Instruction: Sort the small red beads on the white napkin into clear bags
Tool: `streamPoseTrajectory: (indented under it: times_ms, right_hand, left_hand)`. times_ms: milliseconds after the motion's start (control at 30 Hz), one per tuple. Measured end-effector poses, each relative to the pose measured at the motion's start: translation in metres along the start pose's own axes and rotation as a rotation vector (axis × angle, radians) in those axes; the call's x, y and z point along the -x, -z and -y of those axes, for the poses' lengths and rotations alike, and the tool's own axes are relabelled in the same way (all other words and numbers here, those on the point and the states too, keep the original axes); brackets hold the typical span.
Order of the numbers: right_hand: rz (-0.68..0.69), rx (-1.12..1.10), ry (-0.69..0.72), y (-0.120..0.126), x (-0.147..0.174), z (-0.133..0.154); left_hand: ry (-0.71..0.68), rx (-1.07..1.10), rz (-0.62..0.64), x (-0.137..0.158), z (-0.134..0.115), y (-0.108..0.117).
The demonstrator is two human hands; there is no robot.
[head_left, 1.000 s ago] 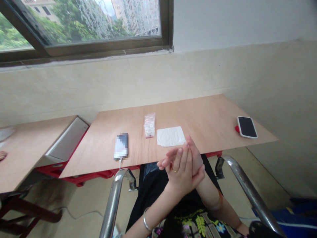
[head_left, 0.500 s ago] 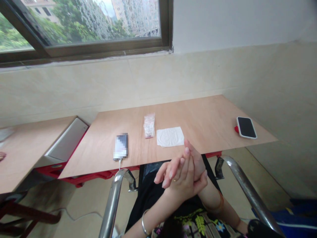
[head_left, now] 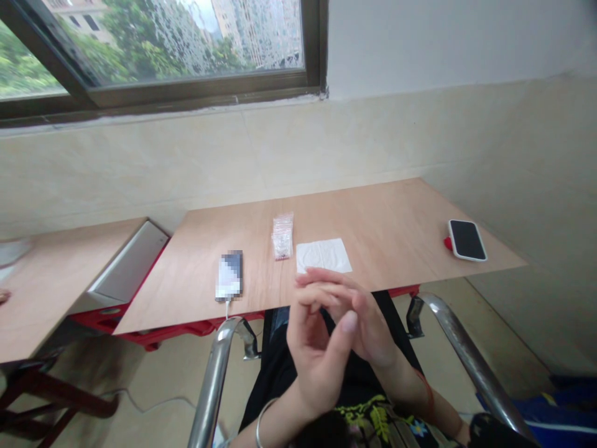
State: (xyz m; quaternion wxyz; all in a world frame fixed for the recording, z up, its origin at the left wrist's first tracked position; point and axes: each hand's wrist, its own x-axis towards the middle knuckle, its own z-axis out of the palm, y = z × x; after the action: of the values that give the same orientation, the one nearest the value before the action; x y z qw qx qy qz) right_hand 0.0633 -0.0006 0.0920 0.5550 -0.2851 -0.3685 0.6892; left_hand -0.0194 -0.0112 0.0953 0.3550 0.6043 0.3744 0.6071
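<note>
My left hand (head_left: pixel 317 367), with a silver bangle on its wrist, is raised above my lap in front of the table's near edge. Its palm faces me, fingers bent toward the right and thumb standing apart. My right hand (head_left: pixel 373 323) meets it from the other side, its fingers stretched leftward across the left fingers. The fingertips overlap and touch, with a hollow between the palms. No object shows in either hand. Just beyond them lies a white paper tissue (head_left: pixel 324 252), its near edge partly covered by the fingers.
On the wooden table (head_left: pixel 382 218) are a stack of clear plastic packets (head_left: pixel 282 236), a phone on a cable (head_left: pixel 229 277) and a white-framed phone (head_left: pixel 467 240) tilted on something red. Metal armrests (head_left: pixel 212 379) flank me. A second table (head_left: pixel 60 274) stands left, someone's fingers at its edge.
My left hand has turned from lying wrapped over my right hand to palm toward me. The right fingers have swung from pointing up to pointing left.
</note>
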Motion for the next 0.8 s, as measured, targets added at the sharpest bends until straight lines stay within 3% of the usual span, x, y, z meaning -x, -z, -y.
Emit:
streamPoseTrajectory:
  times_ms: [67,167,333,433,800]
  right_hand:
    - [-0.010,0.092,0.229,-0.002,0.007,0.002]
    - [-0.059,0.325,0.513,0.000,0.015,0.003]
    - [-0.015,0.512,0.641,0.001,0.018,0.003]
    - [-0.013,0.545,0.646,0.000,0.019,0.003]
    - [0.045,0.494,0.623,-0.003,0.020,0.005]
  left_hand:
    - [0.176,0.338,-0.024,-0.010,-0.010,0.003]
    - [0.435,0.709,0.077,-0.020,-0.018,0.005]
    - [0.554,1.208,0.115,-0.021,-0.024,0.002]
    - [0.546,1.282,0.114,-0.019,-0.024,0.001]
    - [0.469,1.209,0.101,-0.016,-0.021,0.001]
